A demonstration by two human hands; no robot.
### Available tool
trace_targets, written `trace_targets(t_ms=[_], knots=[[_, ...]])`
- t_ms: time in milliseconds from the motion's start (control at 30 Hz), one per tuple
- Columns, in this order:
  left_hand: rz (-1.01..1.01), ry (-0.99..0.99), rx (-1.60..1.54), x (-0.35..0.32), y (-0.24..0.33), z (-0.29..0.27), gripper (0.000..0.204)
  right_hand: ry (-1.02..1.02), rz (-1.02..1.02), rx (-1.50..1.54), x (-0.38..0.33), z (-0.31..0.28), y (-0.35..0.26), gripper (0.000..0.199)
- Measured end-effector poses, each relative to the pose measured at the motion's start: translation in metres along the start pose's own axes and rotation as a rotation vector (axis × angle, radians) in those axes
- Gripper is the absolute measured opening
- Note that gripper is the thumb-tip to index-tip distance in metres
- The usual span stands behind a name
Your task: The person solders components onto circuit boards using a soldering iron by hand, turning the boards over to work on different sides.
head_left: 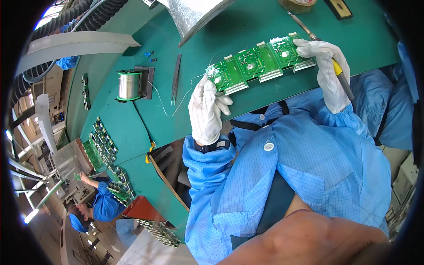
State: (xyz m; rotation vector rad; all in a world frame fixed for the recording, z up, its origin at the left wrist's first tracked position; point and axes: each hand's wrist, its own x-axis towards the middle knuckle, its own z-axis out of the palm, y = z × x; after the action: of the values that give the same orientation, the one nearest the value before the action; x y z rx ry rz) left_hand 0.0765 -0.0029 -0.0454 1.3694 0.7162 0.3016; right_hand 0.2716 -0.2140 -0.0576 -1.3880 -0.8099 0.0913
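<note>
Green board (266, 57) looks light, stiff, easy to crack; best held by ends. Left grip (206, 110) pinches left end; right grip (331, 73) pinches other, holds soldering iron (338, 70) too.

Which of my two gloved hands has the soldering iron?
Your right hand, at the right end of the green circuit board: the soldering iron, with its yellow section, crosses that glove. Your left hand, at the board's left end, has no iron.

The left hand (206, 108) was gloved and curled; well apart, the right hand (326, 66) was likewise gloved and held bent, angled toward the left one.
</note>
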Motion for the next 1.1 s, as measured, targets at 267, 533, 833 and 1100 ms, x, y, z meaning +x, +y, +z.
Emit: trace_targets(t_ms=[267,533,833,1100], knots=[[0.020,0.018,0.039,0.000,-0.002,0.003,0.052,0.034,0.022,0.021,-0.002,0.000,-0.005,0.032],[0.036,0.020,0.043,0.000,-0.001,0.001,0.050,0.043,0.025,0.089,-0.005,-0.001,-0.004,0.031],[0.131,0.055,0.020,-0.003,-0.007,0.003,0.053,0.108,0.030,0.082,-0.010,0.000,-0.008,0.033],[0.158,0.050,-0.077,-0.008,-0.006,0.004,0.053,0.080,0.027,0.097,-0.011,-0.002,0.000,0.035]])
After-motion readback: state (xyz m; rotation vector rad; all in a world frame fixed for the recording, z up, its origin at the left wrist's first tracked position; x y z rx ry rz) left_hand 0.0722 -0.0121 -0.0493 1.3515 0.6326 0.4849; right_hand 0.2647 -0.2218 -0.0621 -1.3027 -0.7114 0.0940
